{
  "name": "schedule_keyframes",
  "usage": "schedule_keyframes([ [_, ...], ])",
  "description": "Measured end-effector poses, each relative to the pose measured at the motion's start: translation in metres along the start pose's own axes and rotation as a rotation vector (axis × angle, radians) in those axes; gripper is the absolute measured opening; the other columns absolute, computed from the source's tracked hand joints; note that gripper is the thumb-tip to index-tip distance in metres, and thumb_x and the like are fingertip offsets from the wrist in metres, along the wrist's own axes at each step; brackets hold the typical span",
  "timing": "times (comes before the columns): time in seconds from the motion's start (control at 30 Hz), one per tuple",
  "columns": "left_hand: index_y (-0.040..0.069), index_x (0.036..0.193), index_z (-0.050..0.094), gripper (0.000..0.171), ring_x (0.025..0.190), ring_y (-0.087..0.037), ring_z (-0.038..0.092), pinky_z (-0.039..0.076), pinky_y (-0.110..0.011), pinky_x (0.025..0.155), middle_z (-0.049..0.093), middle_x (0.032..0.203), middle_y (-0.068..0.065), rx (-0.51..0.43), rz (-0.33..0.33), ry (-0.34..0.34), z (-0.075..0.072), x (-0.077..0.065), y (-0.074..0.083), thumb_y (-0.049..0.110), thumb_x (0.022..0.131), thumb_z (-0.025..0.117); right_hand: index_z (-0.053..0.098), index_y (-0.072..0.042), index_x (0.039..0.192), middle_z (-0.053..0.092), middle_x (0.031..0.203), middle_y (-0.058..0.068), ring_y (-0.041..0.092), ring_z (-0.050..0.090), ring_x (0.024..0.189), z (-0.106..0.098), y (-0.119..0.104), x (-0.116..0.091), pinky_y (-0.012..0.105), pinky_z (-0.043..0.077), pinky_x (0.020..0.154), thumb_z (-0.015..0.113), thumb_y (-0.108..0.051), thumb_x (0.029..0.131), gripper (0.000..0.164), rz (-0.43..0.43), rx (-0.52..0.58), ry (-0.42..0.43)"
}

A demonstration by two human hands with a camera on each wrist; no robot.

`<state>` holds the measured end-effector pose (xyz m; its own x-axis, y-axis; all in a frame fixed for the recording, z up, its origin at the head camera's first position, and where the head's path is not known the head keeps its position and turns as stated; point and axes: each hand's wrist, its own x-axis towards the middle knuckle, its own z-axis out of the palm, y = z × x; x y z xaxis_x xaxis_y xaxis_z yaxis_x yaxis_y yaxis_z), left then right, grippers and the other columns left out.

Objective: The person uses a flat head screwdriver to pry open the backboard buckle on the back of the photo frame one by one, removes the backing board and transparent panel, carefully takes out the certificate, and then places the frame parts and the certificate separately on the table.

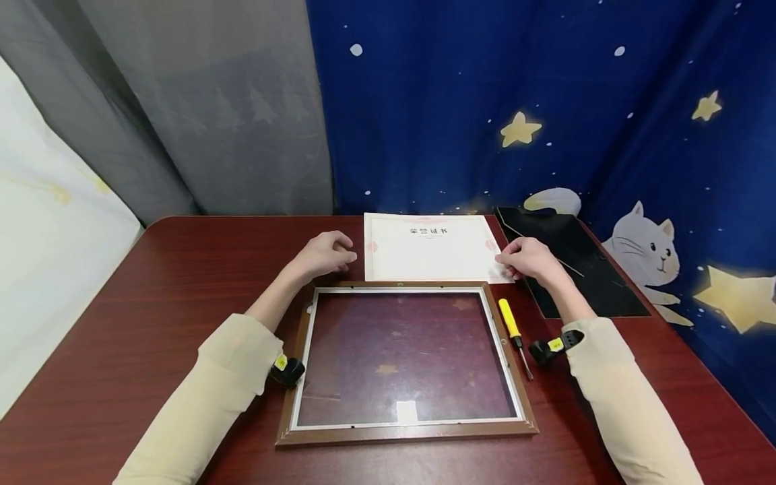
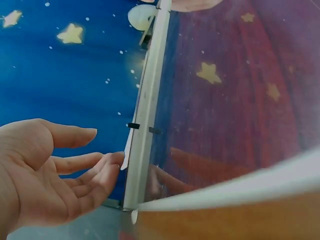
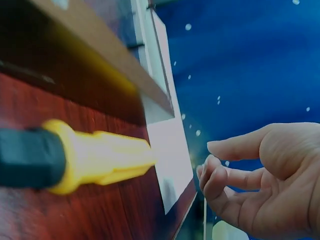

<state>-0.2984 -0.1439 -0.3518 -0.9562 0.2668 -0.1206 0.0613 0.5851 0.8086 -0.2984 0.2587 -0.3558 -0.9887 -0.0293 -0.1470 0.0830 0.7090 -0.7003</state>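
Note:
A white certificate (image 1: 433, 252) with a pink patterned border lies flat behind a brown picture frame (image 1: 400, 432). The frame has a white inner lip and a clear pane (image 1: 406, 364). My left hand (image 1: 324, 254) hovers just left of the certificate, fingers loosely bent and thumb apart. In the left wrist view that hand (image 2: 65, 175) holds nothing, its fingertips near the frame's edge. At the certificate's right edge is my right hand (image 1: 530, 259), fingers curled loosely. The right wrist view shows a gap between this hand's (image 3: 270, 180) thumb and fingers, with nothing gripped.
A yellow-handled screwdriver (image 1: 510, 320) lies along the frame's right side. Behind my right hand, a black board (image 1: 570, 249) with a thin pale strip across it rests at the table's back right. A blue star-patterned curtain (image 1: 436, 101) hangs beyond the dark red table (image 1: 200, 269).

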Motion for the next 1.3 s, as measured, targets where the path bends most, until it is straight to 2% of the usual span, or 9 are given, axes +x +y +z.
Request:
schedule_keyframes([
  [0.13,-0.005,0.135,0.053,0.043,0.100,-0.035,0.067,0.054,-0.043,0.082,0.065,0.113,-0.025,0.053,0.014,0.035,-0.004,-0.015,-0.001,0.016,0.099,0.061,0.055,0.008,0.102,0.059,0.069,0.007,0.014,0.055,0.059,0.004,-0.001,-0.010,0.030,0.054,0.058,0.062,-0.011,0.098,0.020,-0.102,0.019,-0.050],
  [0.27,-0.003,0.134,0.055,0.041,0.094,-0.031,0.065,0.050,-0.038,0.077,0.065,0.108,-0.019,0.114,0.026,0.077,-0.008,-0.031,-0.003,0.018,0.099,0.061,0.058,0.008,0.106,0.061,0.071,0.008,0.015,0.057,0.059,0.009,-0.003,-0.019,0.031,0.055,0.059,0.063,-0.015,0.099,0.024,-0.159,-0.019,-0.098],
  [0.4,-0.002,0.133,0.056,0.040,0.089,-0.026,0.059,0.046,-0.037,0.077,0.063,0.107,-0.015,0.147,0.033,0.096,-0.012,-0.045,-0.008,0.020,0.100,0.060,0.060,0.006,0.109,0.064,0.073,0.008,0.016,0.060,0.057,0.013,-0.001,-0.023,0.033,0.056,0.060,0.065,-0.019,0.099,0.027,-0.176,-0.072,-0.127],
  [0.63,-0.001,0.134,0.056,0.040,0.092,-0.027,0.055,0.043,-0.038,0.078,0.060,0.111,-0.015,0.165,0.014,0.111,-0.016,-0.067,-0.023,0.020,0.101,0.059,0.061,0.005,0.110,0.065,0.073,0.009,0.021,0.064,0.060,0.016,0.005,-0.030,0.036,0.058,0.063,0.065,-0.021,0.100,0.028,-0.172,-0.093,-0.180],
  [0.73,-0.003,0.136,0.054,0.042,0.092,-0.027,0.054,0.043,-0.039,0.078,0.059,0.111,-0.015,0.165,0.005,0.106,-0.017,-0.074,-0.031,0.020,0.101,0.059,0.061,0.005,0.111,0.064,0.073,0.009,0.021,0.064,0.060,0.017,0.007,-0.031,0.036,0.057,0.062,0.065,-0.021,0.100,0.028,-0.178,-0.100,-0.193],
  [0.87,-0.006,0.136,0.053,0.044,0.083,-0.022,0.055,0.043,-0.037,0.076,0.060,0.106,-0.012,0.158,0.000,0.087,-0.016,-0.079,-0.040,0.020,0.101,0.059,0.062,0.005,0.109,0.064,0.072,0.008,0.020,0.062,0.057,0.019,0.009,-0.032,0.033,0.056,0.058,0.065,-0.019,0.100,0.026,-0.198,-0.098,-0.205],
  [1.03,-0.010,0.129,0.055,0.041,0.069,-0.015,0.056,0.046,-0.031,0.066,0.061,0.091,-0.006,0.131,0.004,0.061,-0.011,-0.084,-0.046,0.018,0.099,0.061,0.063,0.006,0.108,0.064,0.069,0.007,0.019,0.061,0.055,0.022,0.009,-0.030,0.031,0.054,0.055,0.066,-0.018,0.099,0.025,-0.216,-0.096,-0.212],
  [1.13,-0.010,0.125,0.055,0.038,0.066,-0.013,0.054,0.044,-0.030,0.061,0.059,0.083,-0.004,0.113,-0.004,0.032,-0.007,-0.088,-0.047,0.018,0.100,0.061,0.064,0.005,0.109,0.063,0.068,0.007,0.019,0.061,0.056,0.022,0.008,-0.029,0.032,0.054,0.056,0.068,-0.021,0.098,0.028,-0.210,-0.110,-0.215],
  [1.3,-0.011,0.132,0.057,0.044,0.069,-0.014,0.058,0.046,-0.029,0.062,0.068,0.089,-0.007,0.128,0.022,-0.011,-0.002,-0.093,-0.049,0.018,0.099,0.063,0.065,0.004,0.110,0.063,0.068,0.005,0.018,0.062,0.058,0.024,0.008,-0.027,0.033,0.055,0.058,0.073,-0.025,0.094,0.034,-0.215,-0.126,-0.228],
])
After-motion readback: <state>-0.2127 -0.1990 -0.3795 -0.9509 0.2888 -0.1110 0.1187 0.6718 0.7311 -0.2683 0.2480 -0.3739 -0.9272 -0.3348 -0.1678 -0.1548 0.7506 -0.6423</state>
